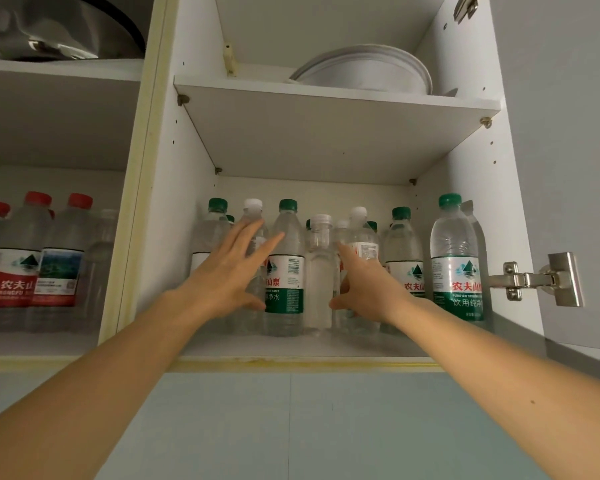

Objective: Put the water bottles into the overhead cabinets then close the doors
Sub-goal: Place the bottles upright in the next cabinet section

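Observation:
Several water bottles stand on the lower shelf [291,348] of the open overhead cabinet. A green-capped bottle [286,271] and a plain white-capped bottle [321,271] stand in the middle front. My left hand [226,271] reaches in with straight fingers against a clear white-capped bottle [253,216] left of the green-capped one. My right hand [364,289] lies with spread fingers against a white-capped bottle [361,237] to the right of the plain one. Another green-capped bottle [456,258] stands at the right front.
The left compartment holds several red-capped bottles [35,258]. White plates [364,69] lie on the upper shelf, a metal bowl [59,26] at top left. The right door [568,133] stands open on its hinge [537,280]. Blue-grey wall tiles [291,427] run below the cabinet.

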`<state>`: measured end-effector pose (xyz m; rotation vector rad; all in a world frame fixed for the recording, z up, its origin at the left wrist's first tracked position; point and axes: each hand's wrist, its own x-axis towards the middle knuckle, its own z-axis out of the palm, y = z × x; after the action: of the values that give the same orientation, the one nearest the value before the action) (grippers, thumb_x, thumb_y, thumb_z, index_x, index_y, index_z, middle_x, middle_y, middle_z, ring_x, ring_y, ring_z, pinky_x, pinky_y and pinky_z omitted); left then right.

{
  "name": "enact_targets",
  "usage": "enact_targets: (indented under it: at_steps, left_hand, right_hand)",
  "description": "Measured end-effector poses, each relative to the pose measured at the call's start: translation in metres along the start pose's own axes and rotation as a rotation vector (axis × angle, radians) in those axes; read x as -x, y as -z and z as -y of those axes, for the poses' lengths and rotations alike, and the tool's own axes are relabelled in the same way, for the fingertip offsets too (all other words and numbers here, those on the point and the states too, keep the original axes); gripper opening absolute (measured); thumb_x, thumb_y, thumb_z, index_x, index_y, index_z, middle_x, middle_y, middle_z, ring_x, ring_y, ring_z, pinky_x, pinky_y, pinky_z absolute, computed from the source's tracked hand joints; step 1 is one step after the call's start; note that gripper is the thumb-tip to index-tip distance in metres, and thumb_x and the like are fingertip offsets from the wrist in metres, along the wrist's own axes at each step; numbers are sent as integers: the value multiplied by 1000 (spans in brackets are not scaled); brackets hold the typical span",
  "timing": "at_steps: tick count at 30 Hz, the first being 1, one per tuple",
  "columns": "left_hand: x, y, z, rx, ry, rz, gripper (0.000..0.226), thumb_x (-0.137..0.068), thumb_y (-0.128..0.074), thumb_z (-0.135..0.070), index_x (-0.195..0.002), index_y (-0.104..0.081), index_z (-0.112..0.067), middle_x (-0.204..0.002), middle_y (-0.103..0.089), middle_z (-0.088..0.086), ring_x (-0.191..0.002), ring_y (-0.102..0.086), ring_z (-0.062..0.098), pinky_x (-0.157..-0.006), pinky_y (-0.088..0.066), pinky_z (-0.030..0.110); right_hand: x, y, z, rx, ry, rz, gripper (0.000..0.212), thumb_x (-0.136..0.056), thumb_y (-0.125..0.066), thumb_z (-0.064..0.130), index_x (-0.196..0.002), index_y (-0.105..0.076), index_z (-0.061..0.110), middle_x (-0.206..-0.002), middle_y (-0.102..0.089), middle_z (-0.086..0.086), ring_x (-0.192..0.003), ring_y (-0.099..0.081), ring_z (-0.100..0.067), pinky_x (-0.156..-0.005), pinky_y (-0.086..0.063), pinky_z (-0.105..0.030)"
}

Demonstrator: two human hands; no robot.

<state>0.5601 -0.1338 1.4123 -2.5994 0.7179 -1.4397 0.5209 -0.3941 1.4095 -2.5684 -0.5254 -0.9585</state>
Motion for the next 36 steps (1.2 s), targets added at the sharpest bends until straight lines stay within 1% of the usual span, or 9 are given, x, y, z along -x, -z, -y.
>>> enact_targets:
  at_steps: [2,4,11,23,26,28,30,33,36]
  left_hand:
    - [-1,-1,-3,-38,-13,-18,138,-68,-84,-54,-154,22,-41,-165,20,-1,-149,24,16,-111,7,44]
    - [0,-3,-5,-61,-23,-21,138,-68,-83,-56,-154,23,-38,-166,17,2,-152,19,22,-113,6,43]
    - [-2,-3,-13,-64,29,-14,134,-58,-52,-92,-150,31,-42,-165,21,3,-152,22,25,-120,3,51]
    - [-2,-13,-15,-202,19,-93,128,-65,-60,-88,-158,12,-37,-165,12,11,-152,17,33,-115,3,52]
    - [-2,-13,-14,-221,21,-86,127,-65,-59,-88,-159,9,-34,-165,12,13,-152,17,34,-116,3,52]
    - [-2,-13,-14,-240,13,-80,127,-66,-58,-87,-160,7,-32,-166,11,15,-152,16,35,-117,2,53]
    - [-1,-12,-13,-241,2,-65,126,-68,-56,-86,-160,10,-31,-166,12,15,-153,16,35,-119,1,53]
    - [2,-6,-15,-190,-17,-73,123,-71,-58,-82,-160,9,-30,-166,14,13,-153,17,32,-121,-2,51]
    - [1,0,-26,-141,-46,-111,119,-74,-63,-77,-161,0,-27,-166,10,11,-153,12,32,-122,-6,51]
  right_hand:
    - [1,0,2,-6,34,11,111,-80,-84,22,-158,-5,32,-97,-64,-2,-81,-65,-17,-77,-57,-35]
    - [1,-1,4,23,44,44,119,-78,-86,28,-159,1,37,-102,-66,-3,-82,-64,-15,-81,-55,-35]
    - [-1,-11,8,140,42,0,118,-77,-87,31,-158,-1,34,-112,-66,-13,-91,-67,-28,-85,-59,-47]
    - [-3,-17,6,208,63,-21,111,-81,-84,33,-158,-4,30,-121,-63,-16,-98,-67,-30,-87,-59,-48]
    - [-2,-13,3,150,61,-80,91,-85,-79,34,-156,-23,22,-120,-65,-6,-102,-67,-25,-90,-57,-42]
    - [-2,-2,-1,153,28,-310,63,-92,-70,36,-144,-41,18,-128,-60,-5,-112,-63,-26,-90,-53,-36]
    - [-2,10,-5,138,-87,-445,58,-95,-64,41,-143,-43,15,-137,-51,-10,-117,-58,-30,-90,-49,-37]
    - [3,17,-8,19,-261,-267,67,-95,-63,44,-147,-36,11,-141,-50,-16,-119,-58,-35,-97,-52,-44]
    - [8,10,-7,-10,-254,-190,60,-96,-66,34,-142,-36,11,-127,-63,-14,-105,-67,-32,-91,-58,-47]
